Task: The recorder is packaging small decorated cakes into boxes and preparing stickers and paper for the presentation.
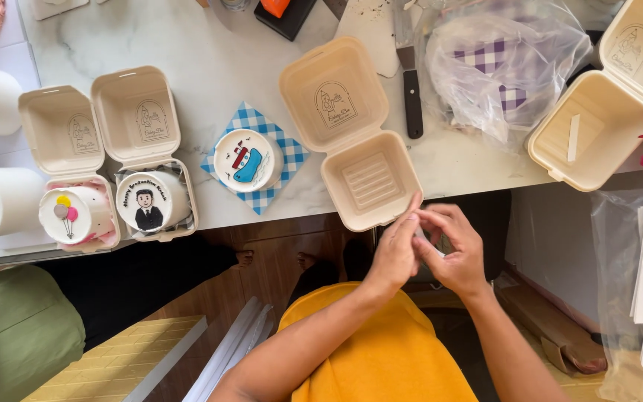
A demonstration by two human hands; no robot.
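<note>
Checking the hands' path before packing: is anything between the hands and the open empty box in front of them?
Nothing visible. The left hand and right hand meet just below the empty box; the left fingers nearly touch its near rim.

Both forearms reach forward, left hand (394, 251) and right hand (452, 249) pinched together, fingertips touching.
</note>
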